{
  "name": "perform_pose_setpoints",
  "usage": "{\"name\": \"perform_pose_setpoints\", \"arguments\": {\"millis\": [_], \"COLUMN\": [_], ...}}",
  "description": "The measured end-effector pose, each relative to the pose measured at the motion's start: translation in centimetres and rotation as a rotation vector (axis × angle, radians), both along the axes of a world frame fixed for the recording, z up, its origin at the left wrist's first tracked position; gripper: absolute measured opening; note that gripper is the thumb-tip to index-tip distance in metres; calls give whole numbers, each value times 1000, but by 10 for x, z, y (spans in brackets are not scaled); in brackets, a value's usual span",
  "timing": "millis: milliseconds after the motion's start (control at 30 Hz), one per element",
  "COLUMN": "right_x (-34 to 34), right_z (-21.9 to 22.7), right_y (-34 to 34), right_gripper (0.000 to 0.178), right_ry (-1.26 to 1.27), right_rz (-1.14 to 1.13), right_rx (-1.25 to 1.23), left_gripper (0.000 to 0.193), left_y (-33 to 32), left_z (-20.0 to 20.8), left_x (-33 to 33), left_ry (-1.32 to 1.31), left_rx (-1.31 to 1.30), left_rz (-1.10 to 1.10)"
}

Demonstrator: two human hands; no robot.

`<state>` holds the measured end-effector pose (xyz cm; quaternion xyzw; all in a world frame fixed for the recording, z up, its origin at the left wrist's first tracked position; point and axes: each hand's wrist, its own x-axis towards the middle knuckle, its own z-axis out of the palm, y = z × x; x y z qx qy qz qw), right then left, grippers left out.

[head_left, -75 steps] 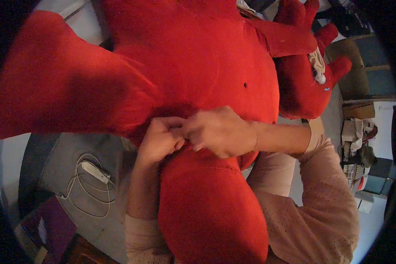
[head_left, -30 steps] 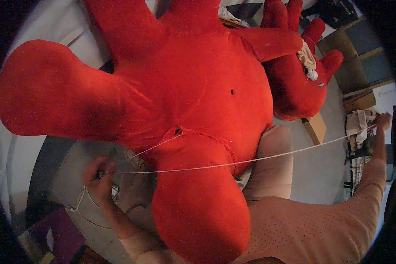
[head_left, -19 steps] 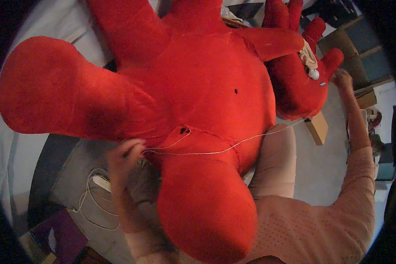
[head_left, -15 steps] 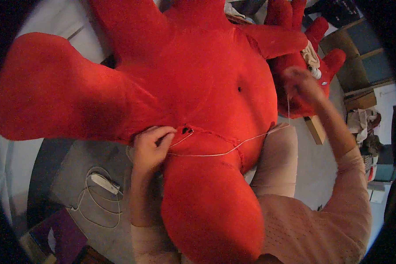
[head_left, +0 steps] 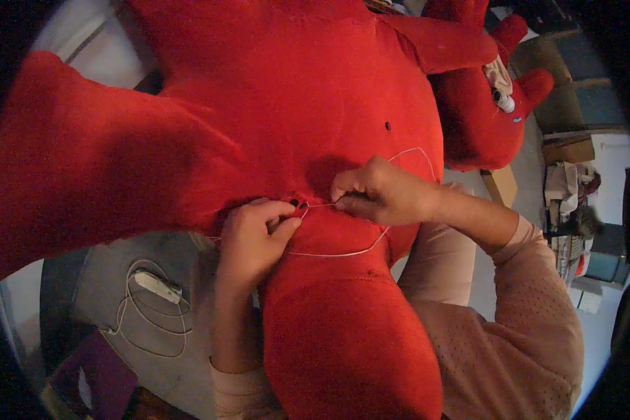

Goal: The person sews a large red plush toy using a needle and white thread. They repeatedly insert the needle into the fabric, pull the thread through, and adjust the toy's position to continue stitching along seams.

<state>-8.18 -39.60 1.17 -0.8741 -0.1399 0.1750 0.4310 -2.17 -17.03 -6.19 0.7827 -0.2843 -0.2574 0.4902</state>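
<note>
A large red stuffed plush figure lies across my lap, one thick limb pointing toward me. Along the seam at that limb's base is a small dark gap. My left hand is closed at its left side, thumb and forefinger pinching the red fabric. Just right of the gap, my right hand is closed on a white thread, which runs from the seam to its fingertips. Loose thread loops over the belly and the limb. Whether a needle is in the fingers is too small to see.
Another red stuffed piece lies at the far right, with a cream cloth and a small white item on it. A white power strip with a coiled cord rests on the floor at left. Cluttered shelves stand at right.
My right hand has come down and left from the raised far-right position to beside the gap. The thread has slackened into a loop. The plush has shifted slightly; my left hand keeps its pinch.
</note>
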Motion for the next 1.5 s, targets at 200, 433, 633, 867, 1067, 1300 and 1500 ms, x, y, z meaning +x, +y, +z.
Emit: {"name": "perform_pose_setpoints", "arguments": {"millis": [200, 433, 633, 867, 1067, 1300, 1500], "right_x": [-7, -9, -8, -9, -6, -5, -22], "right_z": [-2, -10, -10, -8, -8, -11, -15], "right_y": [7, 9, 9, 10, 14, 20, 27], "right_gripper": [4, 5, 5, 5, 6, 7, 9], "right_ry": [-41, -31, -20, -26, 33, 0, -62], "right_rz": [12, -41, -47, -43, -93, -77, -198], "right_rx": [-38, -19, -11, 3, 15, -58, -95], "left_gripper": [16, 16, 16, 17, 17, 16, 29], "left_y": [0, 4, 2, 4, 4, 5, 1], "left_z": [3, 10, -4, 5, 15, 16, 23], "left_x": [0, 5, -1, 3, 3, 3, 8], "left_ry": [215, 241, 271, 289, 335, 368, 304], "left_rx": [-81, 11, -78, 8, -32, -74, 49], "left_rz": [57, 14, 80, 41, 57, 49, 3]}}
